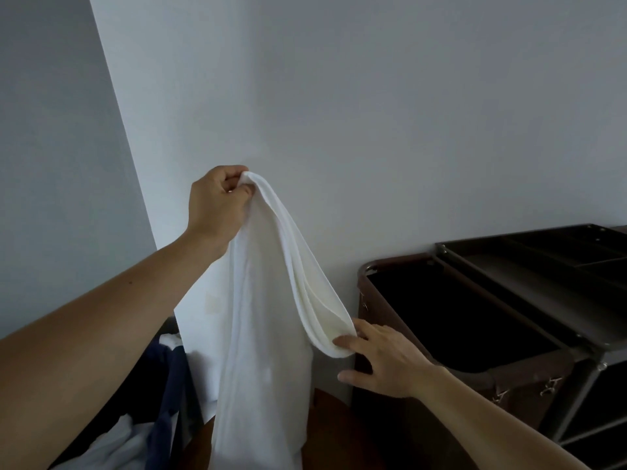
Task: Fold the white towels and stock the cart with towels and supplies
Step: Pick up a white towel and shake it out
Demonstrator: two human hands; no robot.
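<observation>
White towel (261, 334) in air left of cart (509, 252), long axis vertical, top end up, lower end running past frame bottom. Left hand (217, 205) above cart height, pinching towel's top edge. One fold droops down toward cart. Right hand (386, 357) just left of cart, fingers straight and spread, fingertips touching fold's low end.

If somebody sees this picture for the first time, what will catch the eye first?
A white towel hangs at the centre, pinched at its top by the left hand held high, while the right hand touches its drooping fold lower down. At the right edge stands a dark brown cart.
</observation>
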